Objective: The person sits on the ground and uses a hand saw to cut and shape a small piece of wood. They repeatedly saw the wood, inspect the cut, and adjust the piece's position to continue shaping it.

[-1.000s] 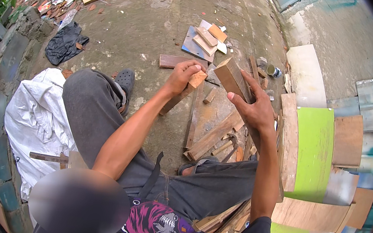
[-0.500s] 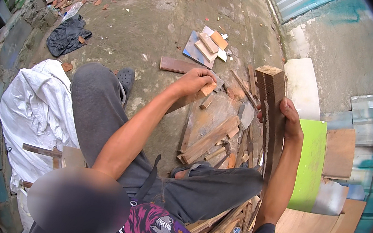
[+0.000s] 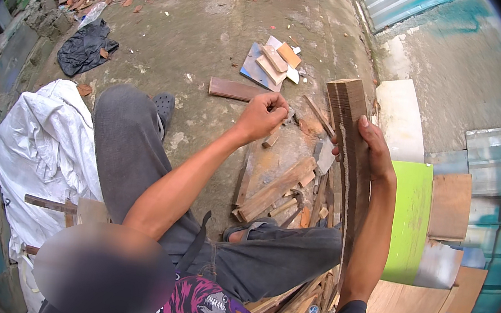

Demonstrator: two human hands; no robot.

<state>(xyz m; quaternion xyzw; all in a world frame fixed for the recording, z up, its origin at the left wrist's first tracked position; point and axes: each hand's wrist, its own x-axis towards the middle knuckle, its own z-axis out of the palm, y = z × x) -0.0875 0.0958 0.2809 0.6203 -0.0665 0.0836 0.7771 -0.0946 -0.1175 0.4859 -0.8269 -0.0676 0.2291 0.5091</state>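
My right hand (image 3: 376, 148) grips a long dark brown wooden beam (image 3: 351, 153), thumb on one side and fingertips showing on the other. The beam stands tilted, its sawn end up and its lower part running down beside my right forearm. My left hand (image 3: 261, 118) is closed, with the fingers curled in, to the left of the beam and apart from it. Whatever it holds, if anything, is hidden. Beneath my left hand, on the ground, are a small wood block (image 3: 271, 139) and a thicker wood piece (image 3: 276, 191). Beyond it lies a reddish-brown board (image 3: 231, 89).
A hammer-like tool (image 3: 296, 204) lies among scraps by my foot. Farther off, several wood offcuts rest on a blue board (image 3: 253, 67). To the left are a white sack (image 3: 51, 151) and a black plastic bag (image 3: 88, 48). A green panel (image 3: 408, 223) lies right of my arm.
The wood piece that showed in my left hand is out of sight now, and those fingers look more curled. The beam and right hand have shifted slightly left in view.
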